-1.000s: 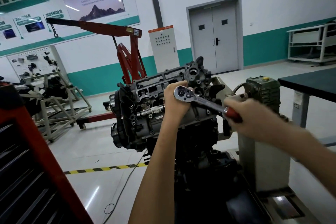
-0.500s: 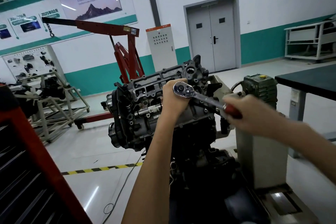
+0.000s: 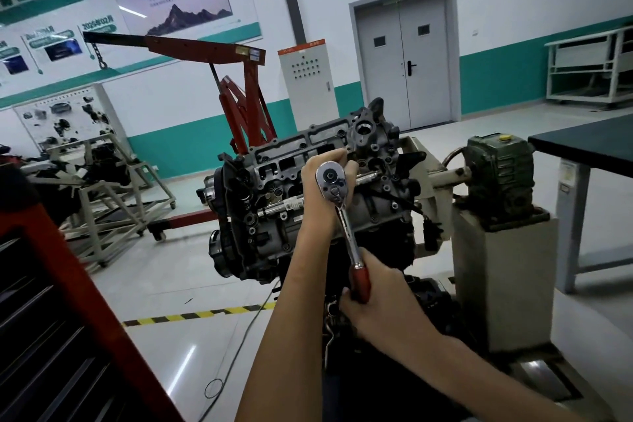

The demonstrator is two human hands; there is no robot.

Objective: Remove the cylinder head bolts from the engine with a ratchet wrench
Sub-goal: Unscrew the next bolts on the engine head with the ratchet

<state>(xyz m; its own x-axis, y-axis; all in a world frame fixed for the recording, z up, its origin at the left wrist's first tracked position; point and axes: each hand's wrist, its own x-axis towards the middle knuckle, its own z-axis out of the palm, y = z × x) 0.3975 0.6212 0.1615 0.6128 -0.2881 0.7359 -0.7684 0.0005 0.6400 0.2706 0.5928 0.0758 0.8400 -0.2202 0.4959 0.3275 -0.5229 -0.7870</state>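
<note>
A dark grey engine [image 3: 274, 202] is mounted on a stand, its cylinder head face tilted toward me. A chrome ratchet wrench [image 3: 342, 216] with a red handle sits with its round head over the cylinder head and its handle pointing down toward me. My left hand [image 3: 320, 188] is cupped behind the ratchet head, fingers curled round it. My right hand [image 3: 380, 305] grips the red handle at its lower end. The bolt and socket under the ratchet head are hidden by my left hand.
A red engine crane [image 3: 239, 92] stands behind the engine. A green gearbox [image 3: 496, 175] on a grey pedestal [image 3: 503, 284] holds the engine at the right. A dark table [image 3: 589, 144] is far right, a red tool cabinet [image 3: 51, 319] near left, a cable [image 3: 233, 353] on the floor.
My right hand has swung the ratchet handle down from pointing right to pointing toward me. My left hand has stayed at the ratchet head.
</note>
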